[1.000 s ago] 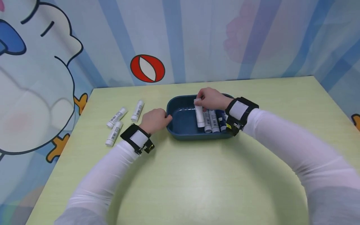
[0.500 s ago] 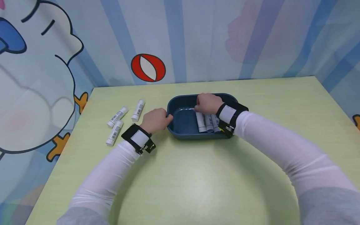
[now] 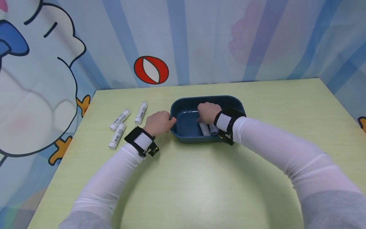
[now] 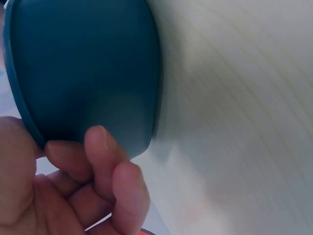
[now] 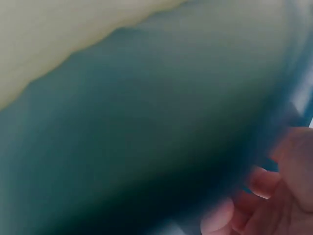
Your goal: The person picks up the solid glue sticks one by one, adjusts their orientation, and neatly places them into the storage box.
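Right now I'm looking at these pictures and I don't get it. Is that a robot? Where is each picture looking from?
No robot here, just a person's two bare hands. The wide picture comes from a camera on the person's head, looking forward and down. The two close-ups come from a camera worn on each wrist, where you see black wristbands. On the pale table are a dark blue tray and, left of it, three small white tubes. The left hand pinches the tray's edge. The right hand is at the tray, partly covering more tubes. I can't tell whether it holds one; its close-up is blurry.
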The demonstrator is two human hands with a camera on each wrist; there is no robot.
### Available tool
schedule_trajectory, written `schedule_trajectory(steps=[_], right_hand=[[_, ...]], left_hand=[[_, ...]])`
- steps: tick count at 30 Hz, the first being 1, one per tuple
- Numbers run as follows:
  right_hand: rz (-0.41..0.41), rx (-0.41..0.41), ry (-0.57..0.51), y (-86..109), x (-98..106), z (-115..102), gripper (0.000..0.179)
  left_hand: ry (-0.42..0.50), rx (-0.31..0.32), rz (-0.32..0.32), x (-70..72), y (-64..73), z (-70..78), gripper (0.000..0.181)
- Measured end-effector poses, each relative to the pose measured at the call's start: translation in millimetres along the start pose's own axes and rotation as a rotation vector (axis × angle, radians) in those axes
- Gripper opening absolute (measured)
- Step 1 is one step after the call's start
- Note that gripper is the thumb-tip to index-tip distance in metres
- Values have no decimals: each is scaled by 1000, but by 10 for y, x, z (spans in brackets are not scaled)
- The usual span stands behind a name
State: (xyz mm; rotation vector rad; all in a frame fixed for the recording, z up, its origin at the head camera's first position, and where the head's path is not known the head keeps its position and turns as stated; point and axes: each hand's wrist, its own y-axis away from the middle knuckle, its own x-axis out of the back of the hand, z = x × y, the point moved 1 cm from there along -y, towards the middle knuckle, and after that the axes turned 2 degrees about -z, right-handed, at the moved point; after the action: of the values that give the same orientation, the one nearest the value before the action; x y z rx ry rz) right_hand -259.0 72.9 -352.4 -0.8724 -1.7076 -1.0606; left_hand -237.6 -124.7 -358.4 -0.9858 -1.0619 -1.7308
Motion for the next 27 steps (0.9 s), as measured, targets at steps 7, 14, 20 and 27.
schedule_trajectory(steps=[7,14,20,27], right_hand=[[-103,55,158,-34,32,-68,21],[-140,85,124,-73,21,-81,23],[-137,70,40,-104,49,-52,22],[-88,62,71,-162,45,0,17]], left_hand=[[-5,-2,-1,7,10,7,41],[-7,-4,-4,13,17,15,41],[-18,-19,8,2,6,-4,43],[-22,-18,5,-2,-7,-3,44]])
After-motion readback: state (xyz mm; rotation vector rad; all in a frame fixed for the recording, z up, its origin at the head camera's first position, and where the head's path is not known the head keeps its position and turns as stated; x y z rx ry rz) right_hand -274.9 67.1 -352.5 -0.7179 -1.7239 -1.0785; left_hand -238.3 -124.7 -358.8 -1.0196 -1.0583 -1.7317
